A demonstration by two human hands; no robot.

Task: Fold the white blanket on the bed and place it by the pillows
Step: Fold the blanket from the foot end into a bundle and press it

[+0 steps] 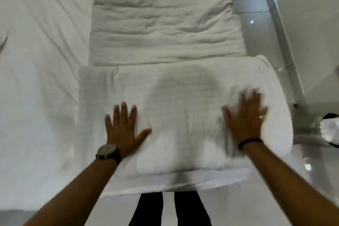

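Observation:
The white blanket [181, 108] lies folded into a thick rectangle at the near edge of the bed. Beyond it sits a rumpled white pillow [165, 29], touching the blanket's far edge. My left hand [122, 128], with a watch on its wrist, presses flat on the blanket's left part, fingers spread. On the blanket's right part rests my right hand [245, 115], palm down, fingers apart and blurred by motion; a dark band circles its wrist. Neither hand grips anything.
The white bed sheet [40, 71] stretches wrinkled to the left. A glossy white floor [256, 22] and a white wall or cabinet [311, 33] run along the right. A dark and silvery object [328, 130] sits at the right edge. Dark trouser legs [170, 209] show below.

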